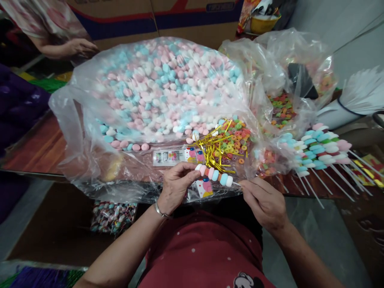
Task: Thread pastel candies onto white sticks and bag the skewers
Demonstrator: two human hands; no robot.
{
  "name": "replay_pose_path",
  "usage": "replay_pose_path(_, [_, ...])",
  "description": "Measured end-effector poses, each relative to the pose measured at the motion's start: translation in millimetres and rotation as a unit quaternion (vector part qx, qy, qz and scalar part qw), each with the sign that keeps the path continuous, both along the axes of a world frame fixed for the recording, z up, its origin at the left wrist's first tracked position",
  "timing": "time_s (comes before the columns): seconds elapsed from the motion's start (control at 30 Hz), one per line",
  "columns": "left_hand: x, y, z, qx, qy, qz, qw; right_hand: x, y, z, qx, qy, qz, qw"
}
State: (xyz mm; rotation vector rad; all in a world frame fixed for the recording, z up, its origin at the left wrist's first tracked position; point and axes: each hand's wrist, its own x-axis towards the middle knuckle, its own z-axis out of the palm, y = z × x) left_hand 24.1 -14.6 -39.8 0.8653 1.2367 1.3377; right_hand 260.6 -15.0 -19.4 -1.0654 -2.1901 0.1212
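My left hand (177, 186) pinches the far left end of a candy skewer (214, 175) strung with pink, white, blue and orange pieces. At its other end, my right hand (264, 200) grips the bare white stick. Just beyond my hands lie gold twist ties (214, 150), a pile of colorful ring candies (235, 140) and printed packets (169, 157). A large clear bag (168, 88) of pink, white and blue candies spreads behind them. Several finished-looking skewers (322, 148) are stacked at the right, their sticks pointing toward me.
Another person's hand (81, 48) rests by the bag at the back left. A bundle of white sticks (345, 106) and a black object (301, 80) lie at the right. Below the table edge at left, a cardboard box (57, 228) holds wrapped candies (112, 216).
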Motion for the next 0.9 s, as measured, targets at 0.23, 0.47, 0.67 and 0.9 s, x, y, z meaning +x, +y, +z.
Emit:
replay_pose_path(0.23, [4.0,-2.8,-7.6,0.007,0.061,0.046,0.997,-11.7,-5.8,4.2,0.037,-0.04,0.003,0.999])
replay_pose_path(0.47, [1.8,-0.9,-9.8,0.033,0.081,0.053,0.995,-18.2,-6.0,5.0,0.041,-0.045,0.013,0.998])
replay_pose_path(0.67, [-1.0,2.8,0.2,0.055,0.089,0.022,0.994,-18.2,-1.9,2.8,-0.006,-0.015,-0.014,1.0])
replay_pose_path(0.9, [-8.3,15.2,4.7,0.049,0.078,0.119,0.989,-22.3,7.8,-9.5,-0.254,0.261,-0.102,0.926])
